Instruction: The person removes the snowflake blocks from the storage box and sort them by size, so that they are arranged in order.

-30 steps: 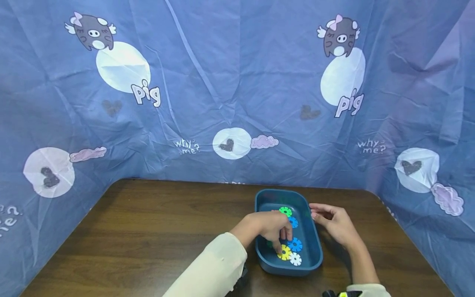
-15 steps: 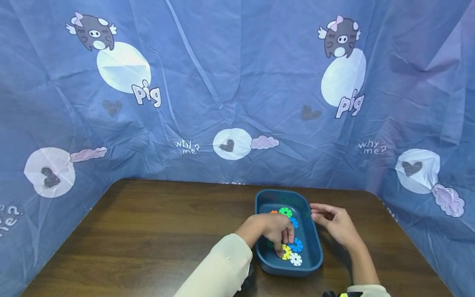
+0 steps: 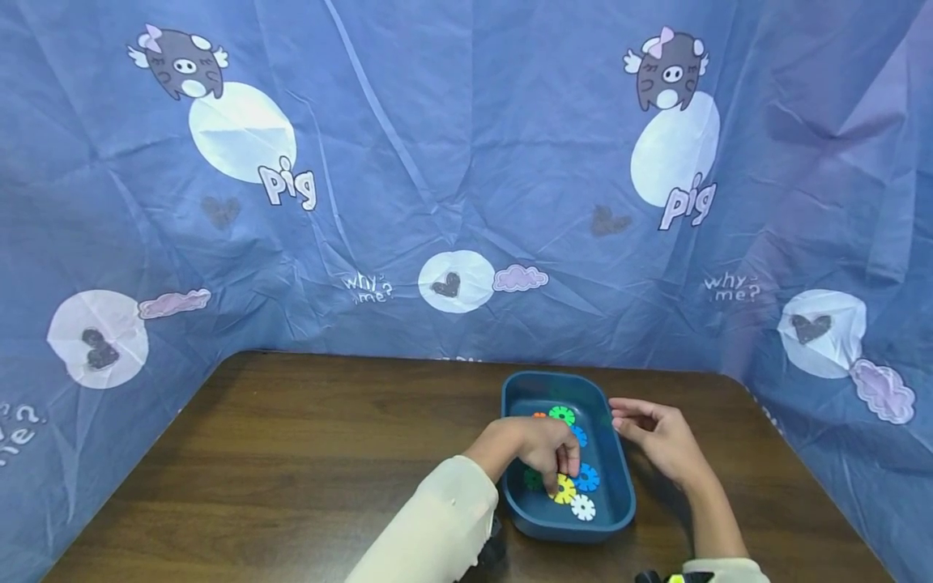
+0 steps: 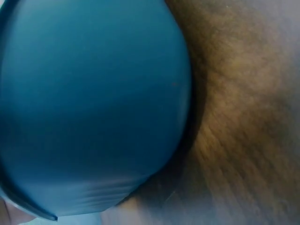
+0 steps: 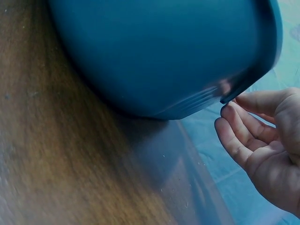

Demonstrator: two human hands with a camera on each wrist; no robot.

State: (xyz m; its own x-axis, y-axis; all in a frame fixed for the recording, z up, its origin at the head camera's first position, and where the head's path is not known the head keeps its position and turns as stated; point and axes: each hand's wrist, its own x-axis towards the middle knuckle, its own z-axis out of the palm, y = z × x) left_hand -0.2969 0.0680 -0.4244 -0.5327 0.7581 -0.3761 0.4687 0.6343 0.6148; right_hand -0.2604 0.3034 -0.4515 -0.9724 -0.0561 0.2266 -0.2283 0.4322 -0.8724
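A dark blue-green plastic tray [image 3: 625,486] with rounded corners stands on the table, holding small notched snowflake discs. My left hand [image 3: 535,445] reaches down into it over the left rim. Its thumb and curled fingers pinch the edge of a yellow snowflake disc [image 3: 564,490]; the fingertips are partly hidden. Close beside lie a blue disc [image 3: 587,478] and a white disc [image 3: 583,508]. At the tray's right side, my right hand [image 3: 665,441] holds the rim between thumb and fingers, clearer in the right wrist view, where that hand [image 5: 267,145] grips the lip.
Farther up the tray are a green disc [image 3: 562,415], another blue disc [image 3: 580,436] and a partly covered orange disc [image 3: 538,415]. A dark green disc [image 3: 533,478] lies under my left wrist. The brown wooden table [image 3: 291,470] meets a blue printed cloth [image 3: 466,186] behind.
My left hand has shifted slightly right, and the yellow disc has moved a little away from me, the blue one slightly right. My right hand stays at the rim.
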